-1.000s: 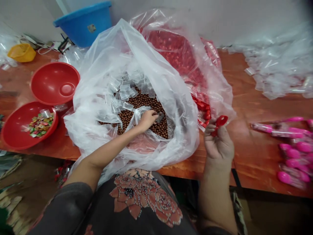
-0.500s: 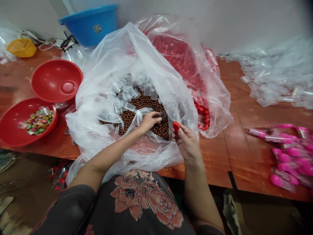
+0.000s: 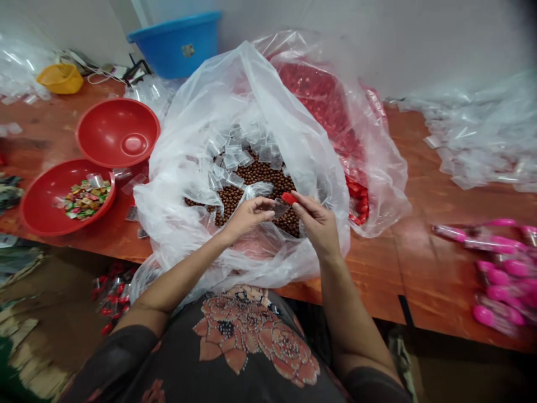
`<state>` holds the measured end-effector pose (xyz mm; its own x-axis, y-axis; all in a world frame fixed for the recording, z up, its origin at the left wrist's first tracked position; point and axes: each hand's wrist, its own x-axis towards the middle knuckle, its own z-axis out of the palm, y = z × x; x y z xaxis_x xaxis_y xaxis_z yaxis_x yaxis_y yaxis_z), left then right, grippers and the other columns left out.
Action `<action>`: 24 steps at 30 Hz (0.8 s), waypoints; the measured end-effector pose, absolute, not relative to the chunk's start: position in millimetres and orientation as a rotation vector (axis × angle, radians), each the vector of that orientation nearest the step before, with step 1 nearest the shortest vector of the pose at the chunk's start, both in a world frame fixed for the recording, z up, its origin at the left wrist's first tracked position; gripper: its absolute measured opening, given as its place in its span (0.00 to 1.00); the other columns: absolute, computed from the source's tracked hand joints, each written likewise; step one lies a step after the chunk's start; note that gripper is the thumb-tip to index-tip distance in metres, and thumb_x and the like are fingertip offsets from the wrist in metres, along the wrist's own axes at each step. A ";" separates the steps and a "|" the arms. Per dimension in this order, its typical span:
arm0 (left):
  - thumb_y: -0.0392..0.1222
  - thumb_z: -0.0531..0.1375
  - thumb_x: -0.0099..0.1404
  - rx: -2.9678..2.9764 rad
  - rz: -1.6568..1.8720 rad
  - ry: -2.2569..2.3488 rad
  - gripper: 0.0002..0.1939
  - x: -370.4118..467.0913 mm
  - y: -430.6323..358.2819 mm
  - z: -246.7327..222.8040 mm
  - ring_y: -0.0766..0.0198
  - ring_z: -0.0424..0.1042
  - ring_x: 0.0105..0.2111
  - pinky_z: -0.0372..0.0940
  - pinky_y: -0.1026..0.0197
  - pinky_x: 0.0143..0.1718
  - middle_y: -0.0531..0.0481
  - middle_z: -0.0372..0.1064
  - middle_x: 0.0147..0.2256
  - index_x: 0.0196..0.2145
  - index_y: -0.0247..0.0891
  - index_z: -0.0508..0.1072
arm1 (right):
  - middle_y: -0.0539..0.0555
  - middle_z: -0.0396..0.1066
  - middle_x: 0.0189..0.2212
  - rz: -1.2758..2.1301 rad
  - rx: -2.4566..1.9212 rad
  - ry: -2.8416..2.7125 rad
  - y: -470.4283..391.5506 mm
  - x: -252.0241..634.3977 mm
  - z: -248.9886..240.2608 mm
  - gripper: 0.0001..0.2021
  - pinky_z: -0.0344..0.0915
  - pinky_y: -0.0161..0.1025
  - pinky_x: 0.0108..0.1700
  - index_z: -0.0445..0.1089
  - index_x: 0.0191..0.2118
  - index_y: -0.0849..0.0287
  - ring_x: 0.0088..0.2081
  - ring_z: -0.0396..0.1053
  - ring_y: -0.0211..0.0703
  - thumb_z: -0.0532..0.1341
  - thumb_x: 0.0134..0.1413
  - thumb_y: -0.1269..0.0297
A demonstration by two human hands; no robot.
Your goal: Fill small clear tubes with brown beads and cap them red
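1. Over the milky plastic bag (image 3: 172, 229), my left grip (image 3: 248, 217) pinches a small clear container (image 3: 280, 209) between thumb and fingertips, while my right grip (image 3: 319, 225) closes on a red cap (image 3: 288, 197) just beside it.
2. The clear container looks light, thin-walled and fairly stiff, probably slick, and could crack or dent under a hard squeeze; its sides seem the safest hold.
3. The red cap, by my judgement, weighs next to nothing and is the firmer of the two; a light pinch at its edge should do.
4. My fingers hide part of the cap, and the container blurs against the brown balls (image 3: 262, 172) below; whether the two pieces touch, or anything sits inside, I cannot tell.
5. Folds of plastic cover some of the balls and the loose clear containers (image 3: 231, 159) heaped among them.
6. Farther back on the surface (image 3: 373, 266), red pieces (image 3: 312, 92) show only hazily through a second clear bag (image 3: 392, 193).
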<state>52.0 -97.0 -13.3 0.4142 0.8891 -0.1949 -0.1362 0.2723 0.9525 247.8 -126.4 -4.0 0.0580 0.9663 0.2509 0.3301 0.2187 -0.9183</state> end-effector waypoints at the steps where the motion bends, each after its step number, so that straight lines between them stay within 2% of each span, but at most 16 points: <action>1: 0.38 0.67 0.56 1.092 0.836 0.888 0.17 50.6 -98.4 -11.8 0.64 0.75 0.39 0.68 0.57 0.48 0.46 0.76 0.41 0.44 0.33 0.76 | 0.51 0.76 0.49 0.753 -1.276 -1.531 -127.6 246.4 -3.4 0.15 0.68 0.49 0.57 0.74 0.53 0.48 0.51 0.73 0.44 0.61 0.62 0.58; 5: 0.37 0.66 0.56 1.155 0.878 0.896 0.14 47.1 -102.8 -9.1 0.63 0.75 0.41 0.67 0.55 0.51 0.45 0.77 0.42 0.42 0.33 0.78 | 0.51 0.77 0.48 0.523 -1.245 -1.743 -135.0 245.0 -4.7 0.15 0.69 0.50 0.53 0.73 0.55 0.44 0.49 0.74 0.45 0.58 0.64 0.61; 8: 0.38 0.66 0.57 1.153 0.890 0.885 0.14 46.1 -107.1 -8.0 0.62 0.75 0.42 0.68 0.56 0.51 0.44 0.77 0.43 0.42 0.33 0.78 | 0.53 0.76 0.48 0.347 -1.252 -1.854 -140.1 244.2 -7.1 0.16 0.69 0.51 0.52 0.71 0.56 0.45 0.48 0.74 0.46 0.56 0.66 0.63; 10: 0.40 0.67 0.56 1.146 0.888 0.891 0.15 46.0 -110.4 -6.0 0.63 0.75 0.40 0.69 0.57 0.48 0.44 0.77 0.42 0.42 0.33 0.78 | 0.55 0.75 0.49 0.264 -1.242 -1.914 -142.3 242.4 -9.1 0.18 0.69 0.52 0.52 0.68 0.59 0.48 0.49 0.73 0.48 0.58 0.64 0.61; 12: 0.43 0.69 0.54 1.129 0.886 0.896 0.18 46.7 -113.2 -2.7 0.64 0.75 0.37 0.69 0.60 0.44 0.45 0.77 0.40 0.42 0.33 0.77 | 0.59 0.73 0.51 0.204 -1.214 -1.955 -143.7 239.8 -11.6 0.25 0.69 0.54 0.53 0.64 0.62 0.51 0.51 0.72 0.52 0.63 0.60 0.57; 15: 0.53 0.69 0.54 1.023 0.883 0.908 0.22 50.7 -115.3 3.5 0.66 0.73 0.34 0.69 0.63 0.38 0.47 0.75 0.37 0.41 0.35 0.75 | 0.62 0.71 0.52 0.160 -1.175 -1.964 -145.3 234.4 -15.6 0.35 0.70 0.55 0.54 0.57 0.64 0.54 0.53 0.70 0.54 0.68 0.53 0.53; 17: 0.65 0.61 0.60 0.889 0.809 0.891 0.27 56.2 -115.8 6.2 0.66 0.72 0.31 0.67 0.63 0.33 0.48 0.73 0.33 0.40 0.36 0.73 | 0.62 0.71 0.52 0.159 -1.172 -1.986 -146.4 230.0 -18.3 0.35 0.71 0.55 0.53 0.56 0.64 0.54 0.52 0.71 0.54 0.68 0.53 0.54; 19: 0.70 0.52 0.64 0.778 0.713 0.881 0.30 63.5 -116.9 6.0 0.66 0.70 0.25 0.65 0.63 0.27 0.48 0.70 0.27 0.39 0.38 0.72 | 0.62 0.71 0.51 0.150 -1.168 -2.029 -147.3 225.2 -21.3 0.34 0.71 0.55 0.52 0.57 0.63 0.55 0.52 0.71 0.55 0.67 0.53 0.54; 21: 0.66 0.51 0.67 0.738 0.719 0.915 0.26 71.0 -119.4 2.9 0.67 0.66 0.21 0.61 0.64 0.24 0.51 0.67 0.23 0.39 0.39 0.71 | 0.63 0.71 0.50 0.110 -1.129 -2.060 -148.0 220.5 -24.3 0.34 0.72 0.55 0.51 0.58 0.63 0.56 0.51 0.71 0.55 0.67 0.53 0.53; 24: 0.54 0.54 0.69 0.722 0.858 0.989 0.16 78.5 -124.8 -2.2 0.69 0.62 0.19 0.57 0.66 0.21 0.54 0.64 0.22 0.42 0.39 0.71 | 0.64 0.72 0.49 0.092 -1.041 -2.062 -148.7 216.8 -26.3 0.34 0.72 0.54 0.51 0.60 0.62 0.58 0.51 0.71 0.56 0.67 0.52 0.52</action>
